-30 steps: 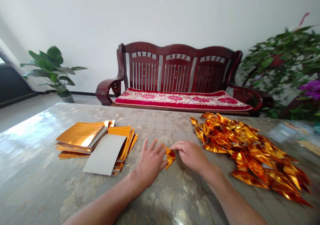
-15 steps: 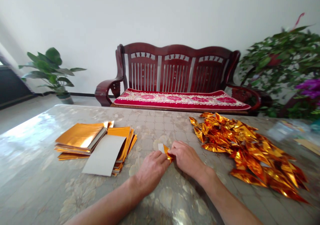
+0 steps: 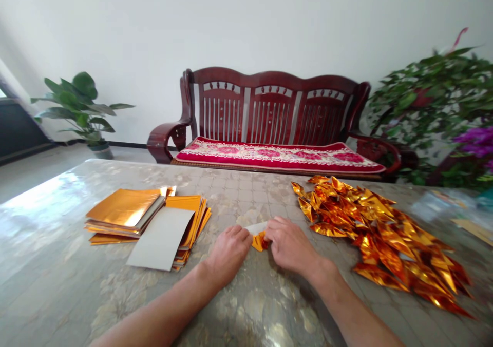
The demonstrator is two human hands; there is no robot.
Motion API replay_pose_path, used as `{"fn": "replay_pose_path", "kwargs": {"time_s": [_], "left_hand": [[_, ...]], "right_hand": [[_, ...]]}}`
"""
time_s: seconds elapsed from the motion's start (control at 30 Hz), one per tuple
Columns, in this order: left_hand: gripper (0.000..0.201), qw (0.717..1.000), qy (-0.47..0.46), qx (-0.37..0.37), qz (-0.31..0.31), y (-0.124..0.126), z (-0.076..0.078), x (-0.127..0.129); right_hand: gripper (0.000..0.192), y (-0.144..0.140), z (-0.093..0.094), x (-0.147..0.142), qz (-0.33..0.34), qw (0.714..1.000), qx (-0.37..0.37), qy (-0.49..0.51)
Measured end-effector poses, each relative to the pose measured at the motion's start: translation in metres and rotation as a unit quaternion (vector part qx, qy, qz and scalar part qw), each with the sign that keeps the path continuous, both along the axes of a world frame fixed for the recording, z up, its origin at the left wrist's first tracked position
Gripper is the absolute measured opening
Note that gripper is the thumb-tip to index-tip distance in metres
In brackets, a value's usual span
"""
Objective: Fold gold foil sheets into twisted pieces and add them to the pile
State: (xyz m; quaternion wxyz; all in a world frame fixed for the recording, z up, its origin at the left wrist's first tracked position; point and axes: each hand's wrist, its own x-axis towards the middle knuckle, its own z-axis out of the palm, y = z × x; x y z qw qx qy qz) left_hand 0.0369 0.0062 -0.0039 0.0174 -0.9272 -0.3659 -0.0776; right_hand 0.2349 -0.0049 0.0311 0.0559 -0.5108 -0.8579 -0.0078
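Behind our table (image 3: 57, 265) a red wooden bench (image 3: 269, 116) stands by a white wall, with a leafy plant (image 3: 77, 105) at ten o'clock and a bushy plant (image 3: 435, 100) at two o'clock. We start at the grip: our left hand (image 3: 230, 252) and our right hand (image 3: 289, 244) meet near the middle of the table, and both pinch one small gold paper (image 3: 259, 240) between them. Its white back side peeks out at the top, just past our fingertips. The paper is touching or almost touching the table; we cannot tell which. We think we are in the middle of folding it, with a corner or edge being turned over. For the next move, we think the edges need to line up well and our fingers need to press the fold flat. At nine o'clock from our hands lies a stack of flat gold sheets (image 3: 127, 211), with one sheet lying white side up (image 3: 162, 239) on top of it. At three o'clock, a little apart, sits a big heap of folded gold pieces (image 3: 377, 234), all shiny and pointy.
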Motion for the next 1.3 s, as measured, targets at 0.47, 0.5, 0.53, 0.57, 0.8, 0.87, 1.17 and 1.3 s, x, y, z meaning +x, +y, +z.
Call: {"fn": "replay_pose_path", "kwargs": {"time_s": [0.47,0.5,0.53,0.57,0.8,0.87,1.17,1.3], "left_hand": [[0.013,0.98,-0.151,-0.033,0.125,0.01,0.003,0.004],[0.014,0.978,-0.156,-0.035,0.131,0.011,0.003,0.004],[0.019,0.977,-0.159,-0.038,0.137,0.011,0.003,0.004],[0.025,0.976,-0.159,-0.041,0.143,0.012,0.004,0.004],[0.036,0.966,-0.144,-0.088,0.196,0.018,0.008,0.002],[0.033,0.962,-0.145,-0.105,0.208,0.02,0.008,0.001],[0.03,0.951,-0.174,-0.128,0.222,0.021,0.009,0.003],[0.038,0.945,-0.197,-0.145,0.215,0.02,0.009,0.005]], "right_hand": [[0.023,0.017,-0.009,0.013,0.007,0.997,-0.03,0.077],[0.026,0.02,-0.013,0.015,0.007,0.995,-0.021,0.094],[0.032,0.022,-0.016,0.016,0.006,0.994,-0.013,0.112],[0.039,0.024,-0.019,0.018,0.005,0.992,-0.012,0.129],[0.047,0.035,-0.02,0.017,0.006,0.986,-0.076,0.146],[0.044,0.036,-0.019,0.016,0.004,0.986,-0.083,0.148],[0.035,0.037,-0.02,0.012,-0.009,0.98,-0.082,0.182],[0.04,0.037,-0.018,0.011,-0.003,0.979,-0.088,0.182]]}}
